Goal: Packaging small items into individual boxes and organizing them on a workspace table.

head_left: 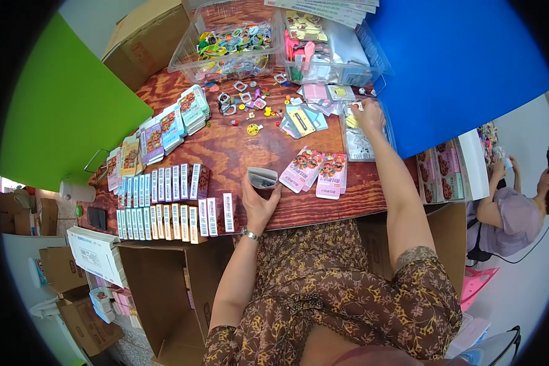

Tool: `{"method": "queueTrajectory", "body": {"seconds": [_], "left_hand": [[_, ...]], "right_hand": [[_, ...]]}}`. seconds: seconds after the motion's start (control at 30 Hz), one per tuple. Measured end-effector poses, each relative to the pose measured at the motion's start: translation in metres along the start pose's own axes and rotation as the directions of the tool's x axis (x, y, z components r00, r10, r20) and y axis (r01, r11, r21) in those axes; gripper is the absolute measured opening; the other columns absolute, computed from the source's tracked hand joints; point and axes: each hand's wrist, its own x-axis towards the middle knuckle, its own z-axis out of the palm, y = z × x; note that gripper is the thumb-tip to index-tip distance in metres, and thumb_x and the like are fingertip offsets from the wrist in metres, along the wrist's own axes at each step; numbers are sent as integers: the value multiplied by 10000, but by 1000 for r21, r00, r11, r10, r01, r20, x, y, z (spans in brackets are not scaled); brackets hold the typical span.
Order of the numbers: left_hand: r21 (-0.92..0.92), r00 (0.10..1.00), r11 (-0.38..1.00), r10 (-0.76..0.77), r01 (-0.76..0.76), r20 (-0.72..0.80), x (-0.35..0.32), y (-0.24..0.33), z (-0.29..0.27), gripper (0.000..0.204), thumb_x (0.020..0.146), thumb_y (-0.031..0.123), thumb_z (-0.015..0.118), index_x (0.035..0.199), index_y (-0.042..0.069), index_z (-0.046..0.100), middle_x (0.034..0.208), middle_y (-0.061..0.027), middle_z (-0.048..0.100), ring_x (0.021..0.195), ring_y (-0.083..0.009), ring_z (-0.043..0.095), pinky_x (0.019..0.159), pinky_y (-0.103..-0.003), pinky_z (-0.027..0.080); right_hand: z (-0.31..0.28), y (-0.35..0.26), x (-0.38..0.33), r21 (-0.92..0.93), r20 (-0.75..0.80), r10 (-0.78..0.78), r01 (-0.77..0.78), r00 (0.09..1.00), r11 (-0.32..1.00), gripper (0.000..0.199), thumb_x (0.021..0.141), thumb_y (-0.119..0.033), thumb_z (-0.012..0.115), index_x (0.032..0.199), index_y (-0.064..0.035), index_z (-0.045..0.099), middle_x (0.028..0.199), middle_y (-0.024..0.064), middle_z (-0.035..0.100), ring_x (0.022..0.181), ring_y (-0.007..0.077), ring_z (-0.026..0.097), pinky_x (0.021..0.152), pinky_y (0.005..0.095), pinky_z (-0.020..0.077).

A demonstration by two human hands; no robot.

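Observation:
My left hand [260, 204], with a watch on its wrist, is wrapped round a small open carton [262, 173] near the table's front edge. The carton's mouth faces up and shows some contents, too small to name. Farther right, my right hand [371, 119] is over a clear plastic tray [361, 158] of small packets. Its fingers are drawn together at something small and pale that I cannot make out. Pink flat cartons [332, 175] lie fanned to the right of my left hand. To its left stand rows of small filled-out cartons [228, 211], spines up.
Behind are clear bins of colourful trinkets [235, 43] and packets [329, 55]. Loose small toys [254, 129] and cards [303, 121] lie mid-table. Stacked flat cartons [192, 110] run along the left. Green [61, 104] and blue [457, 55] panels flank the table. Another person [509, 213] sits at right.

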Motion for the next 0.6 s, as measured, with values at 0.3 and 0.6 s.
{"method": "queueTrajectory", "body": {"seconds": [0.3, 0.6], "left_hand": [[-1, 1000, 1000, 7, -7, 6, 1, 6, -1, 790, 725, 200, 880, 1348, -22, 448, 1155, -183, 593, 1050, -347, 626, 896, -433, 509], [49, 999, 998, 40, -40, -8, 3, 3, 0, 762, 749, 185, 877, 1347, -5, 445, 1134, -149, 628, 1016, -272, 636, 892, -398, 510]], "right_hand": [[-19, 39, -2, 181, 15, -165, 160, 986, 971, 240, 935, -311, 658, 1029, -108, 745, 1010, 200, 704, 977, 382, 663, 823, 480, 514], [-94, 20, -28, -116, 378, -134, 190, 916, 975, 231, 992, -198, 578, 1194, -95, 625, 1072, 189, 703, 1011, 373, 664, 827, 469, 516]]}}
